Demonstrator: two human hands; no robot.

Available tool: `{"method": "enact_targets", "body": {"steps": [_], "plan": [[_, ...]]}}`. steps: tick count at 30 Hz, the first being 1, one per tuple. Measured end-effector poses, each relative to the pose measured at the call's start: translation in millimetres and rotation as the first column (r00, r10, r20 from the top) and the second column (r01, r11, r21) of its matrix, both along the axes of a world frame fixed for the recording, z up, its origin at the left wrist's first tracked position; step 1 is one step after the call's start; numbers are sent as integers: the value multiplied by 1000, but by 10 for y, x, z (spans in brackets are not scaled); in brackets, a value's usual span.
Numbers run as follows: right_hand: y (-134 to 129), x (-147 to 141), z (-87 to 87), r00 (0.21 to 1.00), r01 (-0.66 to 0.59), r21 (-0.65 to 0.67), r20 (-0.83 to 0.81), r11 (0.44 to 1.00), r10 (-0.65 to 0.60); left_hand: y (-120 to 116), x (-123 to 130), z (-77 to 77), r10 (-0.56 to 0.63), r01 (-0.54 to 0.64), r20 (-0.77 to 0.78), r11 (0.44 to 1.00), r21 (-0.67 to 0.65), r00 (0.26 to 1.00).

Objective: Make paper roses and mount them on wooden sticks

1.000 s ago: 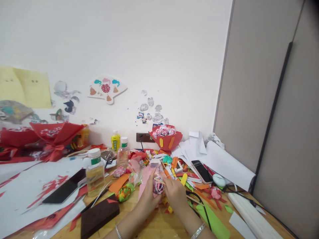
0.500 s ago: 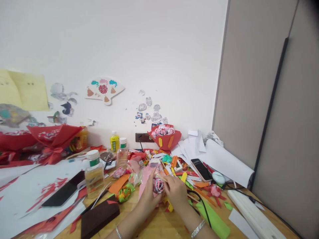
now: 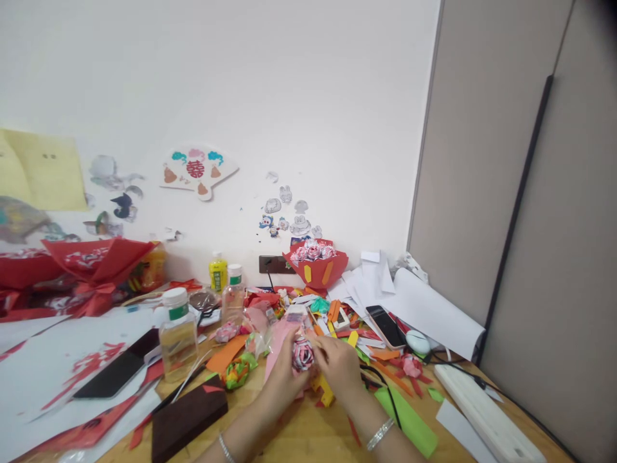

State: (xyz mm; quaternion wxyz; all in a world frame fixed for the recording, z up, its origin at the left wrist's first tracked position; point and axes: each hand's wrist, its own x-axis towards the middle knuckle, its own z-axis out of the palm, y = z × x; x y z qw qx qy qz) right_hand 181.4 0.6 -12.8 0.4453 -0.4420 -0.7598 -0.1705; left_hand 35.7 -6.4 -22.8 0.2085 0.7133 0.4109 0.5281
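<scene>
A pink and white paper rose [image 3: 303,354] with dark edges is held above the wooden table in the middle. My left hand [image 3: 285,376] wraps round its left and lower side, fingers pointing up. At the flower's upper right, my right hand [image 3: 338,365] is closed in a pinch near a petal; a thin pale stick or strip seems to lie at its fingertips, too small to make out. Beneath and behind the rose lies a pink paper sheet [image 3: 276,341]. Yellow paper pieces [image 3: 324,391] are under my right hand.
Clear bottles [image 3: 178,344], a dark box [image 3: 187,418] and a black tablet [image 3: 118,366] stand or lie left. Behind is a red-wrapped bouquet [image 3: 315,267]. To the right are a phone [image 3: 386,326], green paper [image 3: 409,418], cables and a white power strip [image 3: 486,411].
The view has shifted slightly, so everything sits a little further left. The rose now faces the camera a bit more, and my right fingers have moved slightly over its upper right edge.
</scene>
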Motion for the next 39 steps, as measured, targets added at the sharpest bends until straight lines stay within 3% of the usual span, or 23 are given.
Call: {"method": "enact_targets", "body": {"steps": [5, 10, 14, 19, 24, 33, 39], "plan": [[10, 50, 49, 983, 91, -93, -150, 992, -104, 46, -34, 35, -54, 54, 19, 999, -9, 998], [14, -31, -18, 991, 124, -102, -41, 987, -129, 85, -29, -5, -121, 125, 74, 991, -45, 990], [-23, -91, -54, 996, 82, -83, -24, 993, -84, 54, 13, -20, -98, 109, 128, 990, -87, 987], [-28, -72, -31, 996, 4, -73, -89, 997, -10, 18, 13, 52, -28, 32, 130, 999, -22, 991], [30, -7, -20, 994, -60, -17, -87, 998, 58, 63, -23, 23, -75, 74, 66, 997, 27, 995], [34, 6, -21, 997, -53, 91, -59, 994, 59, 77, 1, -52, 23, -23, -7, 999, 29, 1000], [23, 8, 2, 997, -71, 115, -16, 991, 73, 66, -51, -57, -20, 25, -101, 999, 46, 995]]}}
